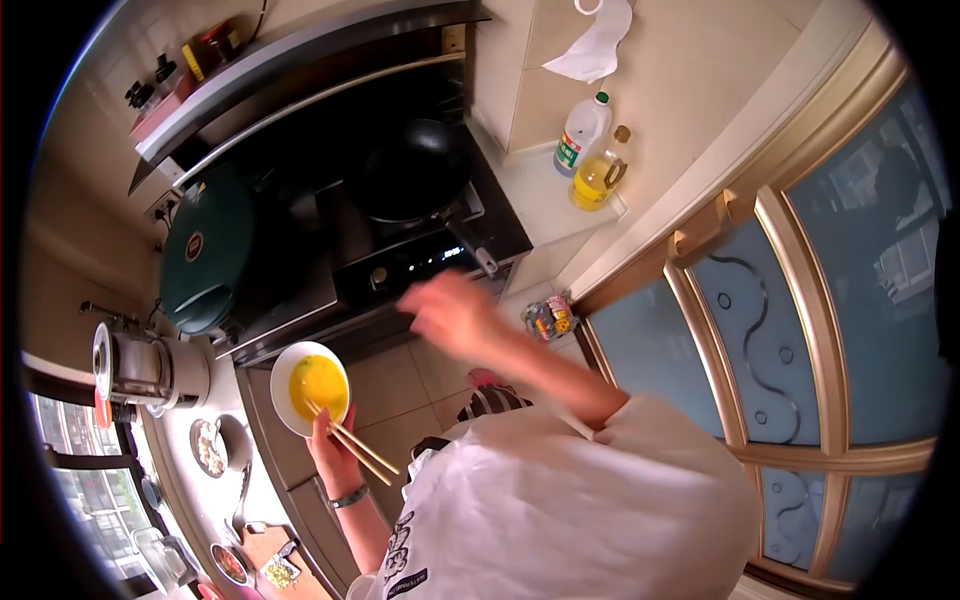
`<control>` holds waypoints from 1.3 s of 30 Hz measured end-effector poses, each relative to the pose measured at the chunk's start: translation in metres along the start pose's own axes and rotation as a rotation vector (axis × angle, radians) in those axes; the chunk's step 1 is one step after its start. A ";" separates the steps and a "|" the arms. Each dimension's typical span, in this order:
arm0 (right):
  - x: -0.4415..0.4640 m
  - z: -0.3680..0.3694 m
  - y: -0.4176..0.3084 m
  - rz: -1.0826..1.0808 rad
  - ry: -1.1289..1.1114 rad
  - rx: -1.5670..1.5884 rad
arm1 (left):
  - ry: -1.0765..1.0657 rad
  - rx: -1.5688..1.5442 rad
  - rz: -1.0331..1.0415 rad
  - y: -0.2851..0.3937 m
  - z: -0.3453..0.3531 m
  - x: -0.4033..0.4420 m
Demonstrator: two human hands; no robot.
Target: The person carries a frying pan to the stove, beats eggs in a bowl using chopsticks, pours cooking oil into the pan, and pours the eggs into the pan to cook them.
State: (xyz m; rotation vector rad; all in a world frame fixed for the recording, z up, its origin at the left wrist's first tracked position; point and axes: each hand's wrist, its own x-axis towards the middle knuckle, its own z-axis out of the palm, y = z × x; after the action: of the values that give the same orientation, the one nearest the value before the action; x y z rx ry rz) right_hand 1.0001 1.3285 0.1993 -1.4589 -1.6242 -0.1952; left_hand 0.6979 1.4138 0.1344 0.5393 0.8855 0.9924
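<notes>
Our left hand [332, 445] gripped a white bowl [283, 385] by its near rim, the thumb hooked over the edge and the fingers mostly hidden underneath. The bowl was above the floor [390, 385], out past the counter edge and in front of the stove [345, 275]. Yellow liquid [320, 380] lay inside it, and a pair of chopsticks [365, 457] slanted over the rim beside the thumb, their tips in the liquid and their other ends pointing back toward us. We wore a dark band [348, 497] on that wrist. Our right hand [450, 308] was in the air near the front of the stove, just short of the handle [486, 262] of a black pan [425, 155]; it was so blurred that we could not tell whether its fingers were spread or pressed together. The pan sat on the stove's right part, and a green appliance [205, 255] stood at the left. To the right of the stove, we had two bottles [590, 150] side by side. On the left counter [190, 470] lay a board [310, 583] with a knife [288, 548] and chopped bits [281, 573].
</notes>
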 end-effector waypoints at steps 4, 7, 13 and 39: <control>-0.028 -0.179 0.296 0.760 0.316 -0.881 | 0.031 -0.021 0.002 -0.017 0.038 0.015; 0.000 -0.242 0.347 1.107 0.080 -0.961 | 0.015 -0.052 0.039 -0.025 0.069 0.015; 0.013 -0.251 0.380 1.127 -0.045 -0.979 | 0.083 -0.060 0.022 -0.036 0.098 0.020; -0.109 -0.207 0.399 0.849 0.272 -0.137 | 0.230 -0.043 0.104 -0.032 0.084 -0.006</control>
State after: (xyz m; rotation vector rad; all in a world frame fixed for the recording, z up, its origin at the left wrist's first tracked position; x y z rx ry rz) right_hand 1.4326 1.2322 0.0664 -1.9979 -0.6916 -0.0119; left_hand 0.7821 1.3933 0.1597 0.4441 1.0453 1.1825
